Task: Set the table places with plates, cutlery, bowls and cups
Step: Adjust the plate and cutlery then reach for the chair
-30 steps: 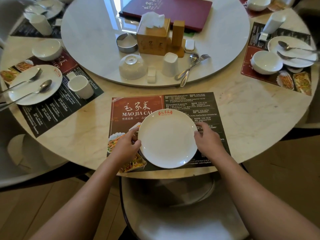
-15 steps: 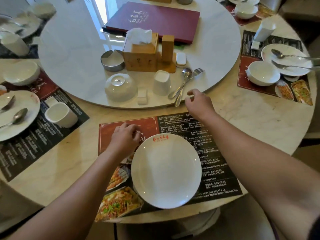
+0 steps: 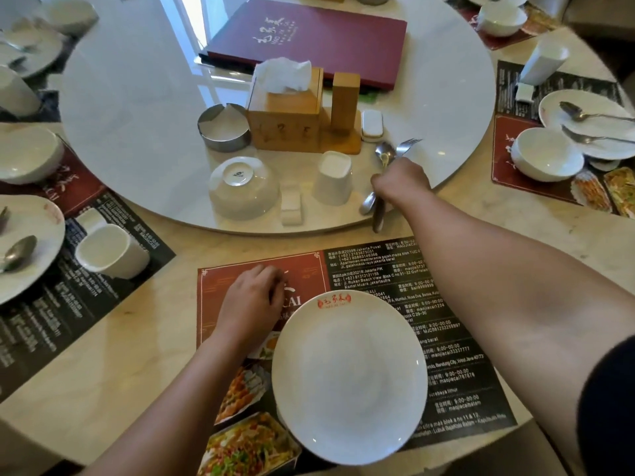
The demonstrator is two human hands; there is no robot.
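Observation:
A white plate (image 3: 350, 376) with a red logo lies on the dark placemat (image 3: 457, 359) in front of me. My left hand (image 3: 251, 304) rests on the mat beside the plate's upper left rim, fingers curled and holding nothing. On the white turntable (image 3: 144, 97), my right hand (image 3: 400, 182) is closed over the handles of a spoon (image 3: 384, 156) and a fork (image 3: 407, 146). Left of them stand an upside-down white cup (image 3: 332, 178), a small white rest (image 3: 291, 205) and an upside-down bowl (image 3: 242, 187).
On the turntable stand a wooden tissue box (image 3: 287, 111), a wooden holder (image 3: 345, 101), a metal tin (image 3: 225, 127) and a maroon menu (image 3: 309, 39). Set places lie left, with a cup (image 3: 110, 250), and right, with a bowl (image 3: 546, 154) and plate (image 3: 591, 121).
My right hand left the plate, reached forward to the turntable and closed on the spoon and fork. My left hand let go of the plate and rests on the mat.

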